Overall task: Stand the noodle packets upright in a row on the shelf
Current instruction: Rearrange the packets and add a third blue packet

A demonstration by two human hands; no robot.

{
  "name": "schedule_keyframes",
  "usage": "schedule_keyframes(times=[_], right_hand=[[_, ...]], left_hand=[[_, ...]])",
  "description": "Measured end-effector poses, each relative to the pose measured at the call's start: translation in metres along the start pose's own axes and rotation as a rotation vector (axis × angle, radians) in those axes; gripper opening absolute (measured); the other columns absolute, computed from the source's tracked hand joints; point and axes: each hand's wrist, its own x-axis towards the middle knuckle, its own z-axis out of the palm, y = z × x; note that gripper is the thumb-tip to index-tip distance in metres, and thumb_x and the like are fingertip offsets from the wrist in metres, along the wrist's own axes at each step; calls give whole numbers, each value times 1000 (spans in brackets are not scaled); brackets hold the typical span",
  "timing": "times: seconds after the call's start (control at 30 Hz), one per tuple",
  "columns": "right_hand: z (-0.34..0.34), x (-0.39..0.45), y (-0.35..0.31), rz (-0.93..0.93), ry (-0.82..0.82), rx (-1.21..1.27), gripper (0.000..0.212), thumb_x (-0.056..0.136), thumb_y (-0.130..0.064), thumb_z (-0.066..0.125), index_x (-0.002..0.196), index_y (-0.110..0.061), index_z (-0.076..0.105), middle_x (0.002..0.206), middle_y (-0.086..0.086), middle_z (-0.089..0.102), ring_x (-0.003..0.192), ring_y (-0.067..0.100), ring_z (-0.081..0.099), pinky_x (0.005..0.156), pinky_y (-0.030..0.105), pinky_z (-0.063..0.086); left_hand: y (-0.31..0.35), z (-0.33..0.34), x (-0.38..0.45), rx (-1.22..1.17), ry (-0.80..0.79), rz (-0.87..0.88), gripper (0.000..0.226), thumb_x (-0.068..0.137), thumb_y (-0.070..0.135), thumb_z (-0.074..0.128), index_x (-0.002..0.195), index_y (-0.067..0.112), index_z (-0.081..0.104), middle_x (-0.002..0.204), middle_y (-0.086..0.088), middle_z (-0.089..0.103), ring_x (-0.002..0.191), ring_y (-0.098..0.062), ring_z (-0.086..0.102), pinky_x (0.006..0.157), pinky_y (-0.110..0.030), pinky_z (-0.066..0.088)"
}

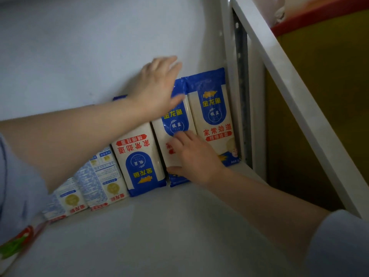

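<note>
Noodle packet [175,124], second from the shelf's [159,226] right end, leans on the back wall: left hand [157,86] spread flat near its top, right hand [194,156] pinching its lower edge; contents probably stiff, brittle, film slippery.

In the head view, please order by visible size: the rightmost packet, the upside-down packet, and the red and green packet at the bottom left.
1-2. Rightmost packet and upside-down packet: alike, unranked.
3. Red and green packet: smallest, cut off by the edge.
</note>
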Motion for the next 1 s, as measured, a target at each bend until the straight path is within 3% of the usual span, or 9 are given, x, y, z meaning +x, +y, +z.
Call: schedule_keyframes(times=[0.03,0.1,0.17,0.33,0.43,0.53,0.7,0.87,1.0], right_hand=[[2,-2,4,-19,2,-101,84,84,-48,62,146,-6,24,151,17,28,140,33,25,115,38,20],[10,-3,14,-15,-42,-301,117,79,-63,57,144,2,-16,157,23,-8,146,35,-6,117,41,-3],[20,-5,20,8,-66,-407,125,75,-73,49,138,6,-24,153,25,-21,144,36,-15,114,42,-10],[29,-16,31,58,-28,-427,108,83,-75,30,141,5,-11,153,24,-14,145,35,-6,111,41,-11],[34,-28,30,59,-103,-321,98,84,-68,41,145,4,14,154,24,16,145,33,15,115,40,5],[29,-35,36,69,14,-243,81,85,-53,55,140,3,37,149,21,34,139,30,32,113,38,18],[-16,-1,62,167,55,-212,95,89,-54,49,150,-3,-4,159,14,-9,147,24,-6,113,31,-6],[-18,19,70,132,-10,-241,107,83,-63,51,149,-3,-9,158,12,-15,147,22,-11,116,33,-3],[-4,1,70,85,1,-216,87,93,-55,39,150,-4,-2,159,11,-8,147,22,-7,118,33,-2]], left_hand=[[8,8,-11,58,-33,49,81,89,53,47,148,5,19,157,-15,16,145,-30,15,117,-41,15],[17,24,-32,130,-94,101,88,90,60,32,150,3,3,159,-16,-1,147,-28,-1,119,-40,3],[21,34,-44,155,-113,97,86,90,62,20,149,4,-4,158,-15,-8,147,-26,-7,119,-39,-1],[29,55,-54,211,-126,117,80,91,60,7,145,5,-14,158,-11,-14,146,-22,-12,117,-36,-8],[31,65,-67,201,-114,60,78,92,58,6,144,4,-15,158,-13,-11,146,-23,-10,116,-35,-11],[47,72,-67,204,-55,46,73,95,54,6,145,2,-8,158,-16,-3,147,-25,-3,117,-36,-6],[57,76,-53,143,-12,-127,76,95,55,13,141,3,-18,158,-16,-11,146,-26,-10,117,-37,-8],[44,76,-52,140,-4,-94,76,96,53,17,145,3,-13,159,-14,-8,147,-24,-8,119,-37,-5],[28,65,-31,179,-25,-115,76,95,54,13,149,4,-8,159,-12,-9,147,-23,-8,119,-39,-4]])
